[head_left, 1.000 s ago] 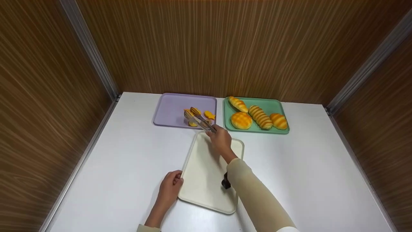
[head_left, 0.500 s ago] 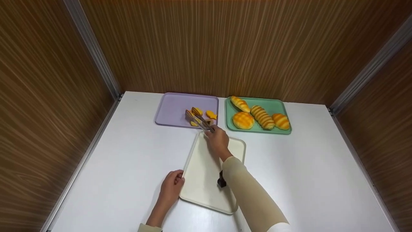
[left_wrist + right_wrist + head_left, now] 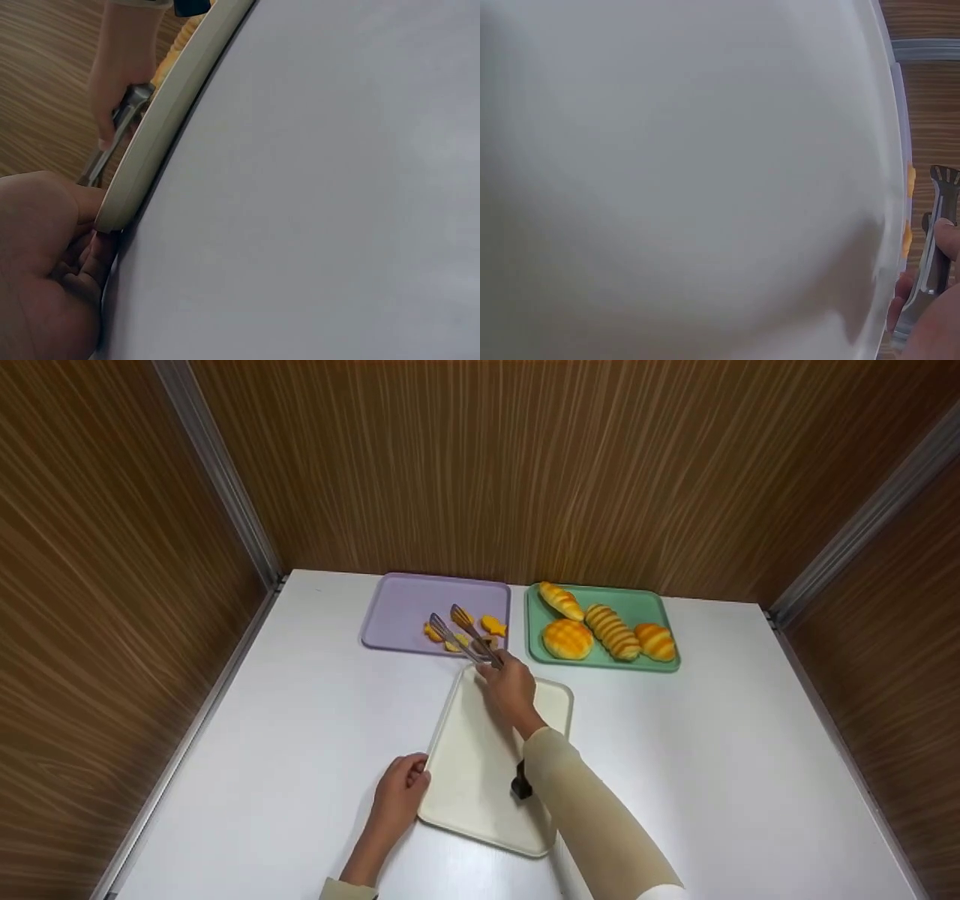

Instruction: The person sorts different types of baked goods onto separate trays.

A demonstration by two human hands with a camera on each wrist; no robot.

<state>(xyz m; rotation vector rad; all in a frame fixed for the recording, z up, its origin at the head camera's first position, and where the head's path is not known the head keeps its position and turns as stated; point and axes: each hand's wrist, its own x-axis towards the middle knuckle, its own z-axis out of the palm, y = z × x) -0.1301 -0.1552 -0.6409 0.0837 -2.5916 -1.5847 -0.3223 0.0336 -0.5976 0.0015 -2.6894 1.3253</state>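
Observation:
Metal serving tongs [image 3: 478,640] are gripped in my right hand [image 3: 511,686], their two tips spread apart above the purple tray [image 3: 409,604]. Small yellow-orange pieces lie there by the tips: a rounded one [image 3: 432,632] beside the left tip, a fish-shaped one [image 3: 493,625] to the right, a pale yellow one [image 3: 456,643] below. A brownish piece [image 3: 491,642] is partly behind the tongs. My left hand [image 3: 399,791] holds the left edge of the cream tray [image 3: 472,765]; in the left wrist view its fingers [image 3: 94,259] reach under the rim.
At the back right a green tray [image 3: 630,600] carries a croissant-like bread [image 3: 561,600], a round bun [image 3: 568,639], a long striped loaf [image 3: 613,632] and a smaller striped bun [image 3: 655,642]. Wooden panels [image 3: 480,472] enclose the white table [image 3: 300,697] at the back and sides.
The tongs' tips have spread wider. An orange piece near the left tip now sits lower and to its left. My left hand and the cream tray have barely moved.

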